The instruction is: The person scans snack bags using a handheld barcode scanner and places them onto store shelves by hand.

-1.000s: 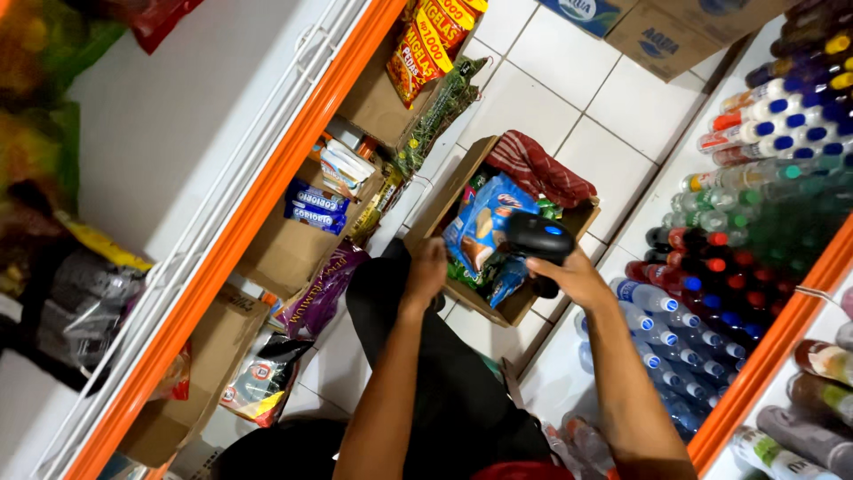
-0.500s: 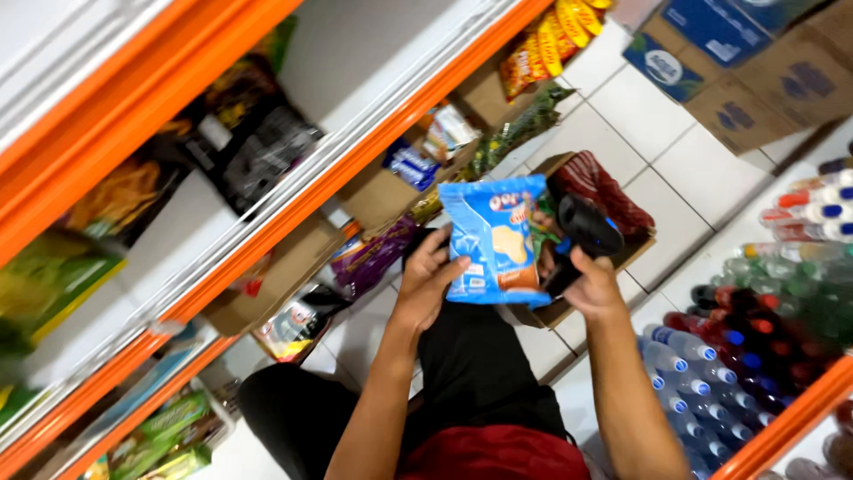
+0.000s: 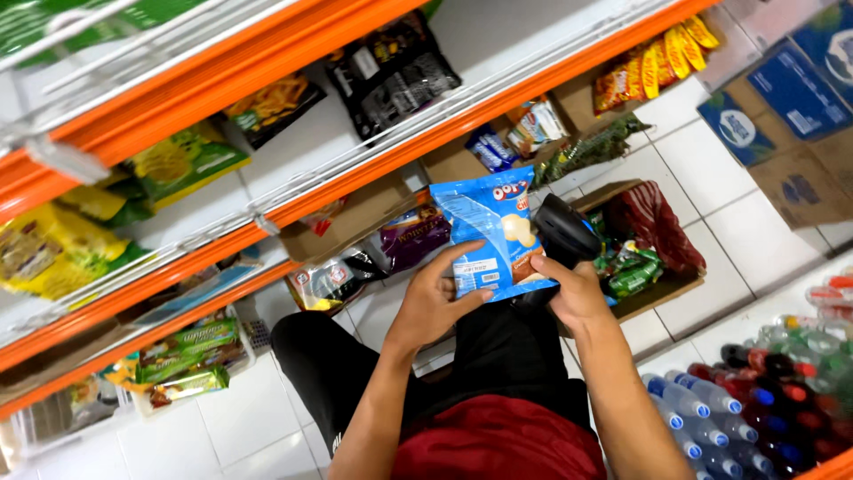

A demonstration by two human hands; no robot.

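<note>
My left hand (image 3: 435, 302) holds a light blue snack bag (image 3: 489, 233) by its lower edge, thumb on its barcode label. My right hand (image 3: 576, 298) grips a black handheld scanner (image 3: 562, 233), whose head rests against the bag's right side. Both hands are raised in front of my chest, above my black trousers and red shirt. Behind them an open cardboard box (image 3: 653, 289) on the floor holds green and dark red snack packs.
Orange-edged white shelves (image 3: 355, 178) with snack bags run along the left and top. Cardboard boxes sit on the lowest level and blue cartons (image 3: 800, 89) at upper right. Rows of capped bottles (image 3: 755, 400) fill the lower right. White tiled floor lies below.
The blue snack bag has come up out of the box to chest height. My view has tilted up toward the shelves. The scanner stays in my right hand, now against the bag.
</note>
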